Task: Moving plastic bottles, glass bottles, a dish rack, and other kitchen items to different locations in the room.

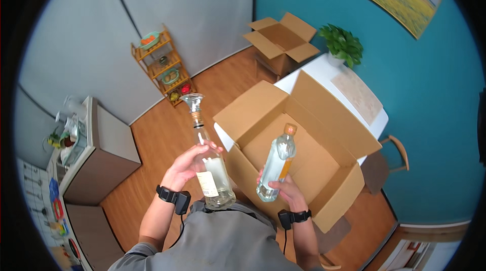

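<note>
My left hand (190, 163) grips a clear glass bottle (220, 180) around its upper body. This bottle has a flared glass stopper and a pale label bearing writing, and it stands nearly upright, tilted a little. In my right hand (286, 189) is a second clear glass bottle (276, 157) with an orange-brown cap and an orange label strip, held low on its body and leaning to the right. Behind the right bottle, a large open cardboard box (338, 208) rests on a white table (322, 66), its flaps spread outward. The two bottles are apart.
A smaller open cardboard box (279, 37) stands beyond the table. A potted plant (341, 45) and a pale mat (357, 92) are on the table. A wooden shelf rack (161, 66) stands at the back left, a counter (93, 149) at the left, and a chair (398, 153) at the right.
</note>
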Available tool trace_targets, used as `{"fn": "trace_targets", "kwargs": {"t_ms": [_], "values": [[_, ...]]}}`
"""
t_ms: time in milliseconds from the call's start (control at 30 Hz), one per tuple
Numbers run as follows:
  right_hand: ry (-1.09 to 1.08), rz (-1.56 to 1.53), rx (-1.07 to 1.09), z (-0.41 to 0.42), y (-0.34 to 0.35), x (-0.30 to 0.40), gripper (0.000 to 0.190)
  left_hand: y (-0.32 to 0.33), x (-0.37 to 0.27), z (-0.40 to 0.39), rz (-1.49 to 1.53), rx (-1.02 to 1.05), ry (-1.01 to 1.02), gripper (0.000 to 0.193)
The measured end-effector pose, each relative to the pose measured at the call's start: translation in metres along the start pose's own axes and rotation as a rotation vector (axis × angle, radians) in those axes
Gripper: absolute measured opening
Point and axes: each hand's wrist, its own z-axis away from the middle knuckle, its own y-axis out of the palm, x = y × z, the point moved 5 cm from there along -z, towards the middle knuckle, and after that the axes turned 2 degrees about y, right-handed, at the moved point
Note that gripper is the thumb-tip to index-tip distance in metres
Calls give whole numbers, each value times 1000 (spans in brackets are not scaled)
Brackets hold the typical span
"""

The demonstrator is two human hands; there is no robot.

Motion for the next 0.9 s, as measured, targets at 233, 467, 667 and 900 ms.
{"fn": "trace_targets", "kwargs": {"t_ms": [233,467,667,900], "values": [[107,78,40,-30,64,-38,54,-50,-18,48,213,98,32,19],[251,50,109,-101,160,-107,52,-184,-47,152,165,-170,158,18],[511,189,223,-178,245,-180,59,-273,-47,283,237,-428,345,15],[758,384,539,-267,404,-277,49,-338,-19,439,418,-826,612,16]]}}
